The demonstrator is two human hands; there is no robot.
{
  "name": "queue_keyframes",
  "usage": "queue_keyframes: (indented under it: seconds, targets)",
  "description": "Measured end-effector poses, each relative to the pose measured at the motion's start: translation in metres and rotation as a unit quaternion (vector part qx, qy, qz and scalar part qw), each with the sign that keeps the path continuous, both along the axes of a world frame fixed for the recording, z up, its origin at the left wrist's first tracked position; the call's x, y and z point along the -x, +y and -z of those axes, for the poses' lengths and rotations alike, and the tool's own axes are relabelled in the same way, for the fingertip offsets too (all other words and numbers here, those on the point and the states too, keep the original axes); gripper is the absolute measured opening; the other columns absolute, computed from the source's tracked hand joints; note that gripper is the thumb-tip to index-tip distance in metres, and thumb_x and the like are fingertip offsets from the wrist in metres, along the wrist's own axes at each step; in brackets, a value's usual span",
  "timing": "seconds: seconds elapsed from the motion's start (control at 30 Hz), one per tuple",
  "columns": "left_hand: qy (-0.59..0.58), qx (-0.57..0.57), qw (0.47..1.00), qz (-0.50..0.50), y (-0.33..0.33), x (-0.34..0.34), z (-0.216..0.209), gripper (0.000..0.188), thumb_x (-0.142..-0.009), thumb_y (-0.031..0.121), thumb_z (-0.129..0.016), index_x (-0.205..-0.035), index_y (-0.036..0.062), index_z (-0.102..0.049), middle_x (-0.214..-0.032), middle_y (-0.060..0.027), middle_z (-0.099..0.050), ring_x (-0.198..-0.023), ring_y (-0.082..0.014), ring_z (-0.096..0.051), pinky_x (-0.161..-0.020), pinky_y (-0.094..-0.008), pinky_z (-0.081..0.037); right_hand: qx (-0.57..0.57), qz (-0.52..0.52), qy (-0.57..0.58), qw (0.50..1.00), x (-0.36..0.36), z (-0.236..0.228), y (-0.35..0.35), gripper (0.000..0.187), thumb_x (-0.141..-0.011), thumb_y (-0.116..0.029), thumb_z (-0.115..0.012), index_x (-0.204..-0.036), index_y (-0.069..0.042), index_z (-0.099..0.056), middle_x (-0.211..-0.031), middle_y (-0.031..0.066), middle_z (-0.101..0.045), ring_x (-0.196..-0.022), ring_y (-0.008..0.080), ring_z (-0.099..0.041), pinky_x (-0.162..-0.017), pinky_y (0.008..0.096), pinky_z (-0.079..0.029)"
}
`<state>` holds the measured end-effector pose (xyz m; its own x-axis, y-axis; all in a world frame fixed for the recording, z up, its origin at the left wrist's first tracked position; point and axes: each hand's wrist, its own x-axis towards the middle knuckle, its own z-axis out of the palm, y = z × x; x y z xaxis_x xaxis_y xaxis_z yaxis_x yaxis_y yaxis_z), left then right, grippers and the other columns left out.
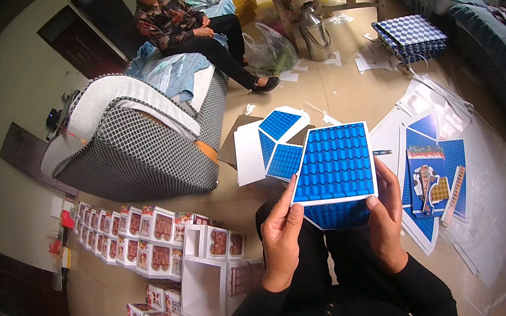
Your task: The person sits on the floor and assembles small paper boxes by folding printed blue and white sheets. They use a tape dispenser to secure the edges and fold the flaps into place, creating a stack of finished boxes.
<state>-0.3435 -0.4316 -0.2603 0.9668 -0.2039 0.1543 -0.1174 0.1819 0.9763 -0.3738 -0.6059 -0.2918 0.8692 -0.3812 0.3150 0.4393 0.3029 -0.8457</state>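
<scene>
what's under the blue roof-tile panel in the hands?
Under the blue roof-tile panel, a second blue printed face shows along its lower edge. Both hands, left hand and right hand, grip the edges. The underside and floor below are covered.

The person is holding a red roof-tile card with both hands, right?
Not quite. The card is blue, not red, with a white border. The head view shows the left hand and the right hand both gripping it, one on each side.
</scene>
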Motion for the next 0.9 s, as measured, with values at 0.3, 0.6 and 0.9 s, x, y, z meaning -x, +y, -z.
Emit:
queue_keyframes:
  seconds: [0.3, 0.6, 0.9]
  targets:
    - [0.078, 0.173, 0.982, 0.012, -0.009, -0.003, 0.003, 0.041, -0.100, 0.010, -0.049, -0.137, -0.0063, -0.047, -0.128, -0.0130, -0.059, -0.108, -0.0129, -0.057, -0.095, -0.0234, -0.043, 0.030, 0.027, -0.023, 0.999, 0.003, -0.003, 0.002, 0.065, -0.090, -0.025, -0.059, -0.144, 0.002, -0.033, -0.146, 0.0188, -0.040, -0.135, 0.0261, -0.039, -0.114, 0.0402, -0.027]
    - [0.102, 0.226, 0.968, 0.037, 0.000, -0.003, 0.009, 0.043, -0.097, 0.009, -0.048, -0.134, -0.0111, -0.046, -0.130, -0.0192, -0.058, -0.120, -0.0265, -0.055, -0.105, -0.0396, -0.040, 0.015, 0.033, -0.027, 0.999, -0.003, -0.001, 0.005, 0.067, -0.086, -0.028, -0.062, -0.141, 0.001, -0.037, -0.145, 0.0189, -0.041, -0.136, 0.0274, -0.037, -0.114, 0.0405, -0.024]
    - [0.073, 0.216, 0.973, 0.041, 0.012, -0.007, 0.012, 0.039, -0.100, 0.012, -0.048, -0.135, -0.0062, -0.049, -0.128, -0.0118, -0.059, -0.116, -0.0143, -0.055, -0.102, -0.0274, -0.040, 0.081, 0.009, 0.056, 0.995, -0.001, -0.005, 0.011, 0.079, -0.083, -0.038, -0.064, -0.146, -0.003, -0.032, -0.147, 0.0208, -0.037, -0.138, 0.0317, -0.034, -0.115, 0.0433, -0.023]
